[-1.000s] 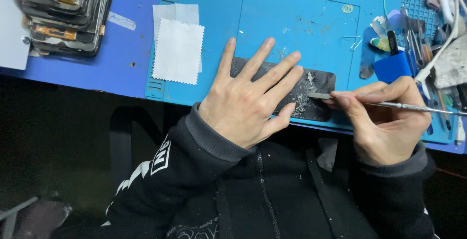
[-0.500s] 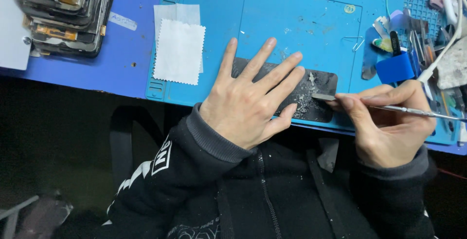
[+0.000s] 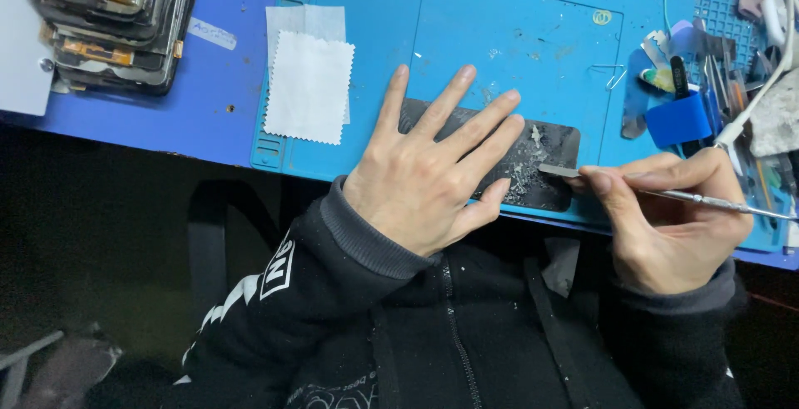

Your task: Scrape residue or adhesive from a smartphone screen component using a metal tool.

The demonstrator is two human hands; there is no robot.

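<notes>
Left hand (image 3: pixel 420 172) flat, palm down, fingers spread and angled up-right, black sleeve with grey cuff at the wrist; right hand (image 3: pixel 670 222) curled in a pinch, thumb and forefinger closed, knuckles toward the body.

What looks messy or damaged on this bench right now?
Pale scraped flakes lie scattered on the dark panel, beside the metal scraper held by the right hand. The left hand lies flat on the panel. On the blue mat, small tools sit jumbled at the right.
</notes>
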